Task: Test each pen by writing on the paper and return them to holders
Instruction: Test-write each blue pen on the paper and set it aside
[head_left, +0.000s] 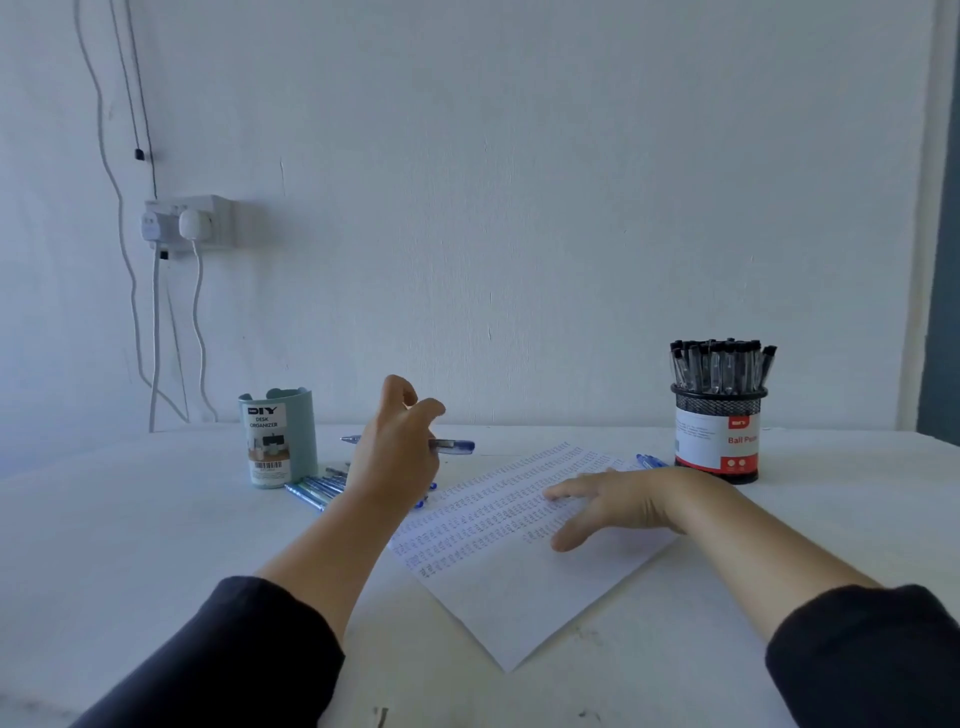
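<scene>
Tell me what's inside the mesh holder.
The mesh holder is packed with black-capped pens standing upright, caps above the rim. Their lower barrels are hidden by its label.

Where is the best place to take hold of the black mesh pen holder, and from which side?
Probably grip the black mesh pen holder round its labelled cylindrical wall, coming from the side. It stands upright, and black-capped pens crowd its mouth, blocking a grasp from above.
</scene>
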